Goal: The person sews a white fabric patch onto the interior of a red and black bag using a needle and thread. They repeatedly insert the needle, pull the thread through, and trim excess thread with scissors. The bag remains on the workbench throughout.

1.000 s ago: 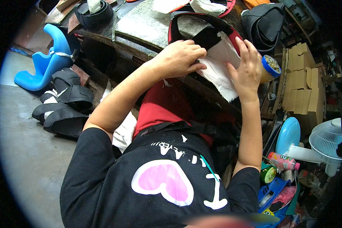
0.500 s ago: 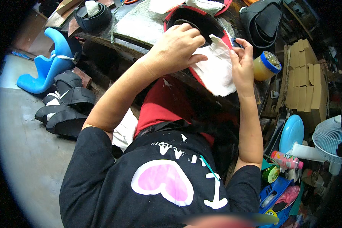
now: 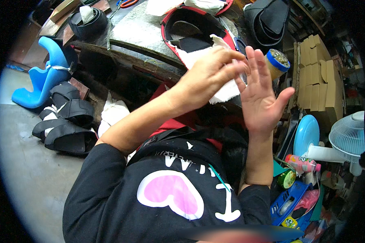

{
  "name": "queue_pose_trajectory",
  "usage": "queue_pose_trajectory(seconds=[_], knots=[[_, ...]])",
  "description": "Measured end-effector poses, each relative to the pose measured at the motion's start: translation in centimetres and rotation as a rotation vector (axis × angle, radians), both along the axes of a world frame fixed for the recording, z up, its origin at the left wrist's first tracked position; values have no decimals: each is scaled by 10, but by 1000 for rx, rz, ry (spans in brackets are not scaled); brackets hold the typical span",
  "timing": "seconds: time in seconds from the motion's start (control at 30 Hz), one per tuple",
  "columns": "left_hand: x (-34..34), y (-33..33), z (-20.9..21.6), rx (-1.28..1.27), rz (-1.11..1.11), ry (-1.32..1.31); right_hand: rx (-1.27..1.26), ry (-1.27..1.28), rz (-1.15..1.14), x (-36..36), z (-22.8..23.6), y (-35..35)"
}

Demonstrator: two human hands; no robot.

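Note:
My left hand [image 3: 215,75] is raised over the white cloth, its fingers bent together against the fingers of my right hand. Motion blur and overlap hide whatever its fingertips pinch, if anything. My right hand [image 3: 263,89] is open, palm showing, fingers up and thumb spread to the side. Behind and below the hands lies a ragged white cloth [image 3: 224,94], partly covered by my left hand. It lies against a curved, red-edged piece with a black lining [image 3: 190,24] on the workbench. Just beyond my right hand stands a jar with a blue rim [image 3: 278,62] and yellowish contents.
A light slab [image 3: 138,30] lies on the bench, with orange-handled scissors [image 3: 127,3] behind. Black padded pieces [image 3: 267,22] sit at the back right; more [image 3: 69,135] are stacked left, near a blue curved form [image 3: 40,77]. Cardboard boxes [image 3: 314,77] and a fan [image 3: 346,135] stand right.
My right hand has let go of the white cloth's edge, opened and turned its palm into view. My left hand has moved right and down to meet its fingers. The whole view has shifted slightly.

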State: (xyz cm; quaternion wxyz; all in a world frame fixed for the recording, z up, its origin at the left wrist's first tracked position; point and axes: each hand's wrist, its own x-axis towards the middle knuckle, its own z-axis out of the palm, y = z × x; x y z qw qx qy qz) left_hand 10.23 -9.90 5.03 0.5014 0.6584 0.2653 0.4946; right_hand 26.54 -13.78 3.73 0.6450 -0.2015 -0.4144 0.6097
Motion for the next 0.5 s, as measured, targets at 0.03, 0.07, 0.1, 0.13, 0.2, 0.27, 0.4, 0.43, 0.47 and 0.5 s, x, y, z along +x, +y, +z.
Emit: queue_pose_trajectory(seconds=[0.03,0.07,0.1,0.13,0.2,0.27,0.4,0.43,0.47,0.5], knots=[[12,-3,-3,17,-15,-107,50,-175,14,-8,-1,-5],[18,-7,-6,8,-47,-158,77,-364,8,-17,-2,-8],[25,-10,-9,17,8,-184,102,-356,-5,-24,-4,-12],[27,-11,-11,-27,45,-199,131,-379,0,-29,-5,-15],[34,-9,-13,-5,124,-266,113,-411,-35,-32,-8,-15],[38,-3,-12,-67,94,-279,139,-472,-91,-36,-14,-12],[31,9,-5,-371,-52,-395,190,-609,-167,-37,-22,-4],[31,13,-4,-436,-31,-406,220,-659,-176,-36,-22,-2],[26,14,-4,-521,-78,-439,250,-708,-186,-34,-22,0],[24,15,-5,-542,-126,-476,247,-699,-116,-28,-19,3]])
